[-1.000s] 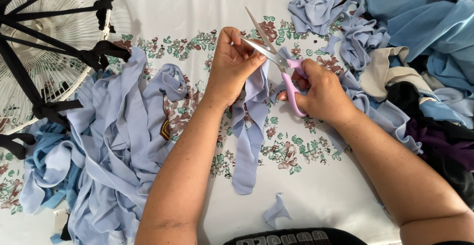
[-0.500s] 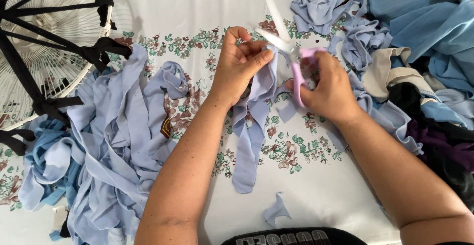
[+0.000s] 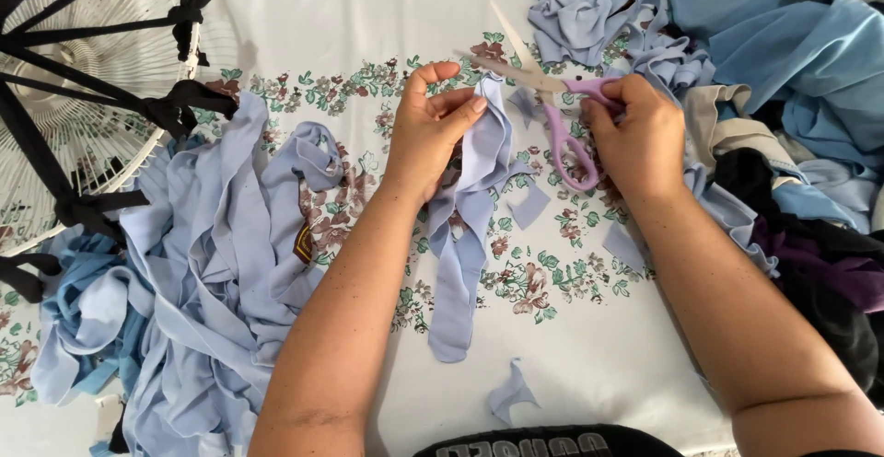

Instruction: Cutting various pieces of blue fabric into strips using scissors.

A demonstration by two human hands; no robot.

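Observation:
My left hand [image 3: 433,130] pinches the top of a long light-blue fabric strip [image 3: 465,236] that trails down over the flowered white cloth [image 3: 368,15]. My right hand [image 3: 645,135] grips purple-handled scissors [image 3: 562,116], their blades apart and pointing left just above the strip's top end. A small cut-off blue piece [image 3: 529,204] lies beside the strip, between my hands.
A heap of light-blue fabric strips [image 3: 212,264] lies at the left. A white fan grille [image 3: 64,126] tied with black strips stands at the far left. Blue, beige, black and purple garments [image 3: 792,98] pile up on the right. A small blue scrap [image 3: 512,391] lies near the front edge.
My right hand has drawn the scissors to the right, away from the strip. A small blue piece has come off and dropped onto the cloth. My left hand still holds the strip.

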